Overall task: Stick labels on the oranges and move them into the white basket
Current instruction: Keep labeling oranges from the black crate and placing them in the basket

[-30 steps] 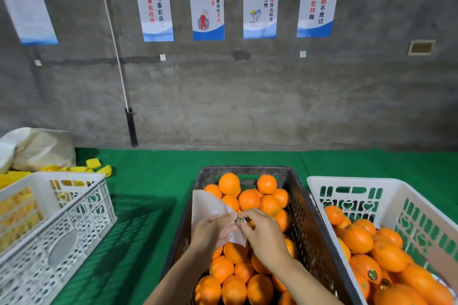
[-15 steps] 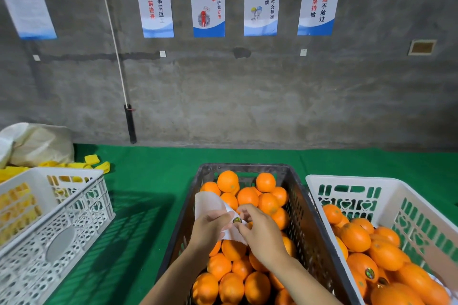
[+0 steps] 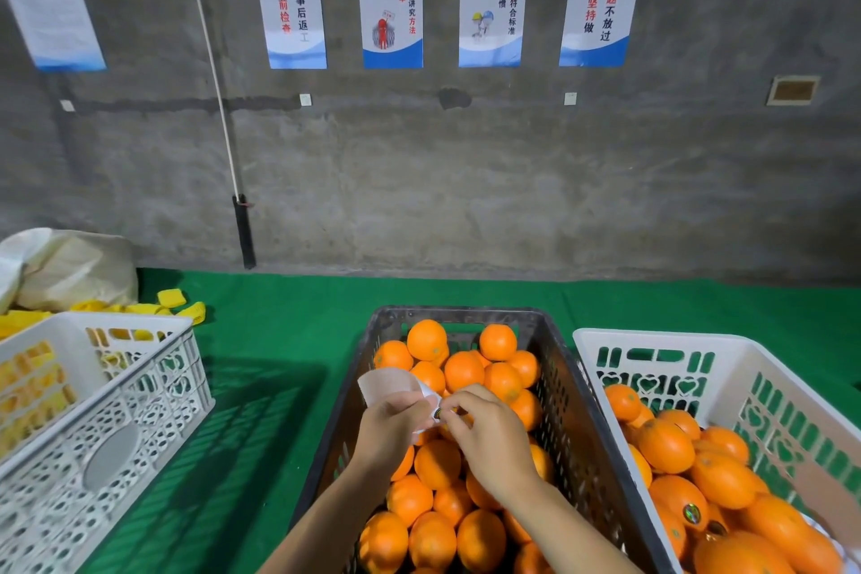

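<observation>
While a curled strip of white label backing paper (image 3: 389, 385) is held above the dark perforated plastic crate (image 3: 582, 424) of unlabelled oranges (image 3: 463, 371), a small dark round sticker (image 3: 438, 412) is being worked off its edge. The strip is gripped by the left hand (image 3: 393, 426), whose fingers are curled round the paper's lower end, and the sticker is pinched by the fingertips of the right hand (image 3: 489, 433), thumb and forefinger drawn together on it; whether it is already fully free of the backing cannot be told. The step in hand is judged to be the peeling of one label, ahead of any sticking. No orange is held at this moment: the unlabelled fruit lies piled in the dark crate directly beneath both hands, while fruit already bearing stickers is seen in the white slotted plastic basket (image 3: 652, 340) just beside the crate on the right. A second white lattice basket (image 3: 140, 392) stands well apart on the left of the green mat (image 3: 279, 340). For the next move, the sticker would need to be lifted clear without folding onto itself, then pressed flat onto the skin of one orange in the crate, after which that fruit would have to be carried across into the white basket on the right.
</observation>
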Tool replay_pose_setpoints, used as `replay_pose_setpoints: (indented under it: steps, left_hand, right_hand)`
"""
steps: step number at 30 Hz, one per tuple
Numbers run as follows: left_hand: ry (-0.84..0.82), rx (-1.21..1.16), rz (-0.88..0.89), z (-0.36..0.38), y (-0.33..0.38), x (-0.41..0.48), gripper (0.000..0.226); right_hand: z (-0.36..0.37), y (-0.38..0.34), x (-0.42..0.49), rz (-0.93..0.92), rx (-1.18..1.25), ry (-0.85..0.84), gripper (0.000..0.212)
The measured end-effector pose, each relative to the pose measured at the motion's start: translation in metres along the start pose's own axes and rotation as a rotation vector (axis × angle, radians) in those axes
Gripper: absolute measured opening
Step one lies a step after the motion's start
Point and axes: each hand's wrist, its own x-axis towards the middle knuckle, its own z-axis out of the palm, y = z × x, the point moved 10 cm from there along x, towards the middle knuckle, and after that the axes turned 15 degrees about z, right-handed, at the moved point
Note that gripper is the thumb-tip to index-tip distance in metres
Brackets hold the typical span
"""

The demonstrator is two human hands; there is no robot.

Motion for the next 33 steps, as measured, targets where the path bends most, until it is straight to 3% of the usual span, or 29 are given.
replay_pose_setpoints:
  steps: [5, 10, 17, 22, 25, 29, 33]
  left_hand:
    - [-0.022, 0.12, 0.049, 0.002, 0.01, 0.001, 0.036]
    - [-0.025, 0.091, 0.056, 0.002, 0.012, -0.001, 0.036]
    - [-0.165, 0.217, 0.162, 0.012, 0.018, -0.001, 0.037]
    - [-0.161, 0.266, 0.12, 0.012, 0.016, -0.002, 0.028]
    - [-0.132, 0.26, 0.109, 0.009, 0.016, -0.002, 0.034]
    - [-0.023, 0.25, 0.122, 0.001, 0.02, -0.003, 0.031]
    - [0.094, 0.221, 0.055, -0.011, 0.014, -0.005, 0.032]
  right_hand:
    - [0.006, 0.004, 0.001, 0.006, -0.059, -0.028, 0.012]
    - [0.003, 0.002, 0.002, -0.02, -0.084, -0.017, 0.014]
    - [0.008, 0.004, 0.001, -0.077, -0.151, -0.111, 0.007]
    - [0.012, 0.001, -0.002, -0.1, -0.181, -0.155, 0.006]
    - [0.013, 0.001, -0.002, -0.08, -0.167, -0.157, 0.008]
    - [0.008, 0.0, -0.001, -0.012, -0.035, -0.14, 0.014]
    - [-0.001, 0.027, 0.007, 0.299, 0.414, -0.113, 0.018]
